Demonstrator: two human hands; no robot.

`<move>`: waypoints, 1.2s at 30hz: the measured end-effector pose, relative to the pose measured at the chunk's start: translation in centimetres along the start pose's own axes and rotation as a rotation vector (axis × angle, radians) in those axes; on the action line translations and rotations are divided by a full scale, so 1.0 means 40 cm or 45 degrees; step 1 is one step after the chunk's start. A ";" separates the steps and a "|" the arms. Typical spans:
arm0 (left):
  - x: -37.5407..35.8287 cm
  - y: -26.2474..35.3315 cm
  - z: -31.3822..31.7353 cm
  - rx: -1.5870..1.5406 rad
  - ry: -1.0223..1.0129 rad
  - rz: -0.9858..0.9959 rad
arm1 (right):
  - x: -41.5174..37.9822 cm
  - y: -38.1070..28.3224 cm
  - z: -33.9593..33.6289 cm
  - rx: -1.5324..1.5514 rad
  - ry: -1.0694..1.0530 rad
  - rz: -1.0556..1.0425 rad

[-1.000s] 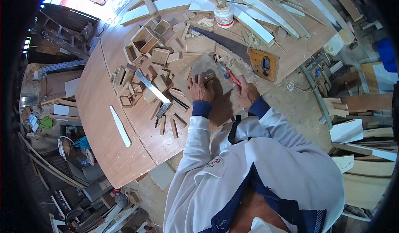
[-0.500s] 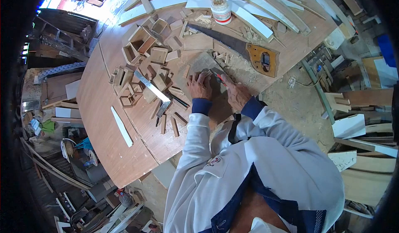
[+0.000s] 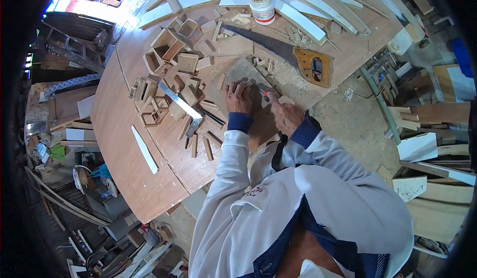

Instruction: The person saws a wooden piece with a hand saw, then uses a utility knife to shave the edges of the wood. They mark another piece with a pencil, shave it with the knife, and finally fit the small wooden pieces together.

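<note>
My left hand [image 3: 238,99] rests on a grey work board [image 3: 243,69], fingers bent and pressed down over a small piece of wood [image 3: 249,83] that mostly hides beneath the fingertips. My right hand [image 3: 287,116] is closed round a slim red-handled tool [image 3: 265,96], like a cutter knife; its tip points toward the left hand, and its blade is hard to make out. Left of the hands lies a try square [image 3: 180,102] on top of small wooden box frames [image 3: 190,63] and offcuts. Beyond the board is a handsaw [image 3: 271,45] with a wooden handle.
A white tub [image 3: 262,11] holding sticks stands at the back of the wooden table [image 3: 119,154]. Long boards [image 3: 298,20] lie along the far edge. A white tapered strip [image 3: 144,150] sits at left. Timber pieces [image 3: 417,149] are stacked on the right.
My right hand has drawn back slightly to the right and toward me with the red-handled tool, away from the left fingertips. The left hand stays nearly in place.
</note>
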State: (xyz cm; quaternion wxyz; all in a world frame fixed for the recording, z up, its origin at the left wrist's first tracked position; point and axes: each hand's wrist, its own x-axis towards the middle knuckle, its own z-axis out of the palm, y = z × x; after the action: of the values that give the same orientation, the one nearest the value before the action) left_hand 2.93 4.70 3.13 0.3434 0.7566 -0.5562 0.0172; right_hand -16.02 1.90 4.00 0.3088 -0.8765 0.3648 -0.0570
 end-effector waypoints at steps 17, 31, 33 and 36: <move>-0.020 -0.024 -0.008 0.042 -0.054 -0.017 | 0.030 -0.051 -0.060 0.266 0.154 0.042; -0.022 -0.026 -0.011 0.029 -0.008 -0.028 | 0.047 -0.053 -0.043 0.172 0.059 0.003; -0.021 -0.028 -0.010 0.000 -0.014 -0.034 | 0.050 -0.036 -0.016 0.124 0.080 -0.050; -0.022 -0.025 -0.005 -0.065 -0.036 -0.071 | 0.049 -0.019 -0.004 0.073 0.058 -0.178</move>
State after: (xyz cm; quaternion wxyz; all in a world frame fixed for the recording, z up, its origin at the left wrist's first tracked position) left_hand 3.53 5.70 2.41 0.3549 0.7630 -0.5400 -0.0173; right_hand -14.19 0.92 4.32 0.3209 -0.8891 0.3077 -0.1087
